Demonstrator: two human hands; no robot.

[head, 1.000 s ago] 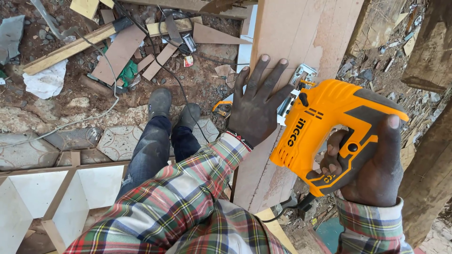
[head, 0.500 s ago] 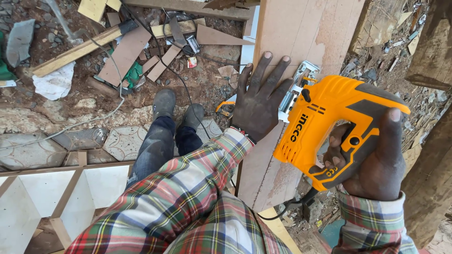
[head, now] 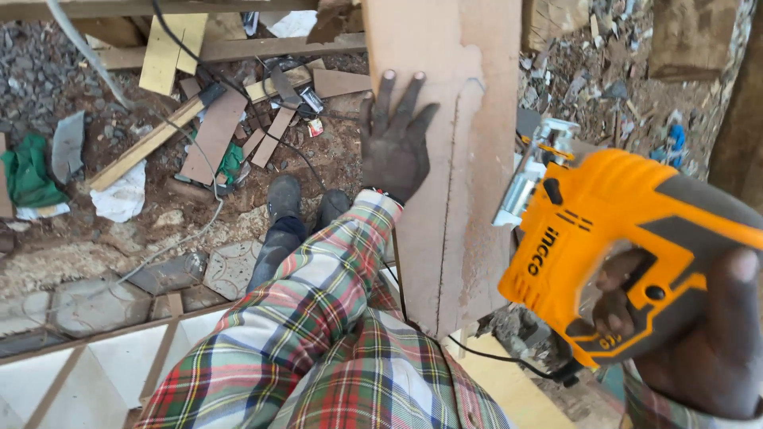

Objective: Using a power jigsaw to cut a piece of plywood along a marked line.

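You have pulled the orange jigsaw [head: 612,254] back toward yourself and lifted it off the board [head: 461,159]. A second ago its metal foot sat right beside your left hand on the wood; now the saw hangs in the air to the right of the board, its foot clear of the surface and only near the right edge. Your right hand [head: 699,334] is closed around the handle, fingers wrapped through the grip. Its black cord [head: 493,356] trails away under the board's near end.

With the saw out of the way, a thin dark line [head: 449,191] shows running lengthwise along the board; I judge it a saw cut, though it could be a drawn mark.

Your left hand [head: 395,143] has stayed put, spread flat with fingers open, pressing on the board just left of that line. It grips nothing.

Left of the board and well below it, your two shoes [head: 306,202] stand on dirt ground among wood offcuts [head: 211,131] and a green cloth [head: 28,171].
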